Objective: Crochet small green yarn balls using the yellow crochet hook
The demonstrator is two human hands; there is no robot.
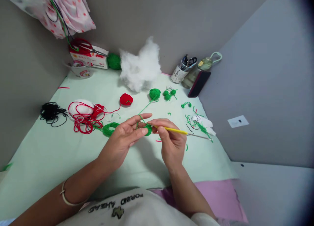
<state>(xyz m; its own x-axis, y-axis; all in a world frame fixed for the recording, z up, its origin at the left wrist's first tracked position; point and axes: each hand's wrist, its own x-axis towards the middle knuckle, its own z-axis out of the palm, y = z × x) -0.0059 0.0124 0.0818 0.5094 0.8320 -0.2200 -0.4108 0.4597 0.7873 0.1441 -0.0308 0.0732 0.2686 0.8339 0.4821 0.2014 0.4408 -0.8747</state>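
My left hand [127, 132] pinches a small piece of green crochet [148, 130] between thumb and fingers. Over its raised index finger runs a green strand, which leads back to a green yarn ball [154, 94] on the table. My right hand [171, 141] is closed around a crochet hook [175, 130] with a yellow grip and a metal shaft sticking out to the right. The hook's working tip meets the green piece, though fingers partly hide it. Just left of my left hand lies a loose coil of green yarn [109, 129].
Left are black yarn [52, 113], a white yarn ball [80, 108] tangled with red strands, and a red ball [126, 99]. White stuffing [141, 65] and scissors [89, 49] on a box sit behind. Yarn scraps [201, 124], a bottle [196, 74] and a phone [199, 84] are right.
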